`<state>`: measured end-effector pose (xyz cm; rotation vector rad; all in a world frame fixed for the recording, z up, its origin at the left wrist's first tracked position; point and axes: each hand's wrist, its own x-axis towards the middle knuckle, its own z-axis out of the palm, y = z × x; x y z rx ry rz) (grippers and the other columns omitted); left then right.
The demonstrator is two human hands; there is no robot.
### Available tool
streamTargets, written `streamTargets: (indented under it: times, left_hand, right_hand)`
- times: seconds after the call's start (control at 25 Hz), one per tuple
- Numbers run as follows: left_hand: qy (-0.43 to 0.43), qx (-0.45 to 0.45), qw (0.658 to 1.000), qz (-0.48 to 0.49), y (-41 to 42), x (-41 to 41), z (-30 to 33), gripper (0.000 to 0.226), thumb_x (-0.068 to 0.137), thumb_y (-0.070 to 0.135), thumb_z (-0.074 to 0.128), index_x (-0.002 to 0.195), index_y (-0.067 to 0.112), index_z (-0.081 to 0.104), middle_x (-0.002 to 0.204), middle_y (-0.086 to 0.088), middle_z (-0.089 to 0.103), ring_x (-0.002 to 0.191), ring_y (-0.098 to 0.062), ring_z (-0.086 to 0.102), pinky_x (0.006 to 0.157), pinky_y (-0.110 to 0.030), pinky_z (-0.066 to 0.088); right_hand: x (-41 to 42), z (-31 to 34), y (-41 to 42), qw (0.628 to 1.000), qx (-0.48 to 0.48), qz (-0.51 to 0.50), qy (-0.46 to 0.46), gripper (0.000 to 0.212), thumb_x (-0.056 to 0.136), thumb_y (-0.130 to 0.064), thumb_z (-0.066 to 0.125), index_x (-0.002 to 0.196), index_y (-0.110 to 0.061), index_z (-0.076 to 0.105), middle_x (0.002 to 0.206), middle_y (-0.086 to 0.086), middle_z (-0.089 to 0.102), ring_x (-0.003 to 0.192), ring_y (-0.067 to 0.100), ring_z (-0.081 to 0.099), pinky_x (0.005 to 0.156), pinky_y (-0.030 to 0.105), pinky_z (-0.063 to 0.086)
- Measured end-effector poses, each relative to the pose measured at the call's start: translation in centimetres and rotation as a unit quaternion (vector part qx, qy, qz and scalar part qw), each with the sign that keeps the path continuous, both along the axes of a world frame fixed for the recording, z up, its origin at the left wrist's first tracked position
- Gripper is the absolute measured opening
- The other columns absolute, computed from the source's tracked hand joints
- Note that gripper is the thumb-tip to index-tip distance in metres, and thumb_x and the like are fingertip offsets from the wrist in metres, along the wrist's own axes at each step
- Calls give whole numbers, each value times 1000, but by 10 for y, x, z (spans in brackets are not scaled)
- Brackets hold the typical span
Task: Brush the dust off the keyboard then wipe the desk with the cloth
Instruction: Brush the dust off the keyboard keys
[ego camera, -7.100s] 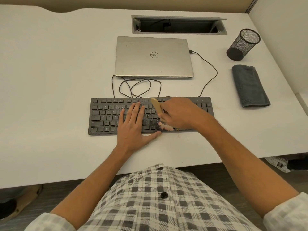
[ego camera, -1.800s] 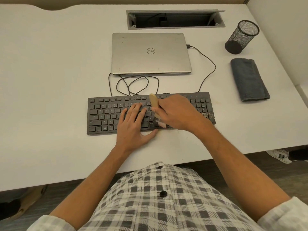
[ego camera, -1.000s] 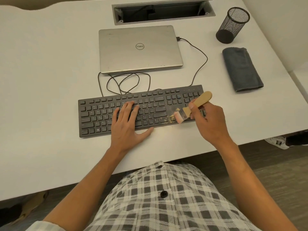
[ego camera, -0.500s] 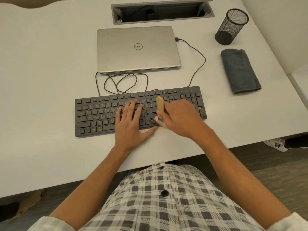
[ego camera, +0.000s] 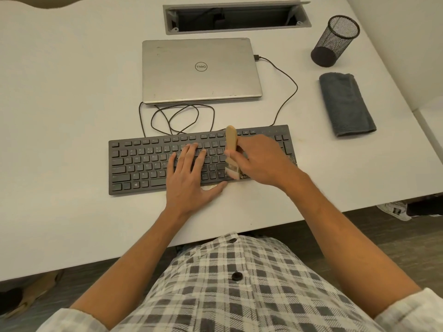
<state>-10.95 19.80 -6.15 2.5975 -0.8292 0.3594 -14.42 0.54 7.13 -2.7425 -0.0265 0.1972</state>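
A black keyboard (ego camera: 143, 161) lies across the middle of the white desk (ego camera: 60, 104). My left hand (ego camera: 191, 178) rests flat on its middle keys, fingers straight, thumb on the desk at the front edge. My right hand (ego camera: 261, 161) grips a small wooden-handled brush (ego camera: 231, 142), handle pointing away from me, bristles down on the keys near the front right. Light crumbs of dust (ego camera: 291, 159) sit at the keyboard's right end and under the bristles. A folded grey cloth (ego camera: 345, 104) lies at the right of the desk, untouched.
A shut silver laptop (ego camera: 199, 70) lies behind the keyboard, with looped black cables (ego camera: 182, 118) between them. A black mesh pen cup (ego camera: 335, 41) stands at the back right. An open cable hatch (ego camera: 236, 16) is at the back. The desk's front edge is close to my body.
My right hand swung out to the keyboard's right end with the brush, then came back to its middle right and swept the bristles toward the front edge. My left hand stayed flat on the keys.
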Motion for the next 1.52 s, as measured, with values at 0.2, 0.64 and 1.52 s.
streamTargets:
  times: [0.2, 0.64, 1.52]
  left_hand:
    - [-5, -1, 1000, 3, 0, 0, -1, 88, 84, 74, 55, 141, 8, 55, 153, -16, 46, 145, -31, 39, 120, -56, 26]
    - [-5, -5, 1000, 4, 0, 0, -1, 87, 83, 73, 57, 141, 9, 56, 152, -16, 47, 145, -31, 39, 120, -55, 25]
    - [30, -43, 999, -13, 3, 0, 6, 66, 85, 44, 52, 140, 7, 57, 152, -14, 48, 144, -31, 40, 120, -55, 25]
  right_hand:
    - [-4, -5, -13, 997, 26, -69, -17, 33, 101, -40, 44, 83, -17, 59, 65, -5, 59, 58, 14, 53, 53, 29, 34]
    - [-14, -22, -8, 977, 164, -136, -23, 27, 98, -39, 50, 94, -18, 67, 70, -13, 63, 72, 15, 64, 74, 46, 52]
    - [-11, -9, 9, 999, -15, -22, -24, 33, 100, -40, 46, 81, -16, 59, 58, -7, 47, 57, 17, 50, 58, 29, 32]
